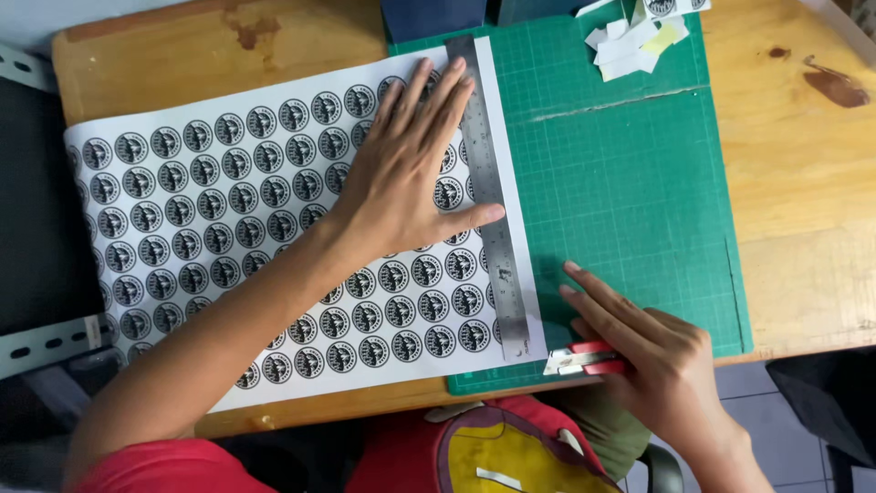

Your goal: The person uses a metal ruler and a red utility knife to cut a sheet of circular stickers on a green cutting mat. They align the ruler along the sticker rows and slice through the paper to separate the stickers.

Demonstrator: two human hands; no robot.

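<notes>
The left hand (406, 183) lay flat, fingers spread, pressing the metal ruler (488, 196) on the sticker sheet (228, 219). At four o'clock, the right hand (652, 361) gripped a red cutter (584, 359) at the ruler's near end. It looked ready to cut. The green mat (630, 183) had open room at three o'clock.

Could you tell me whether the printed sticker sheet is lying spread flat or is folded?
Spread flat. The sticker sheet lies open across the wooden table and green cutting mat, pinned by the left hand and the steel ruler.
</notes>
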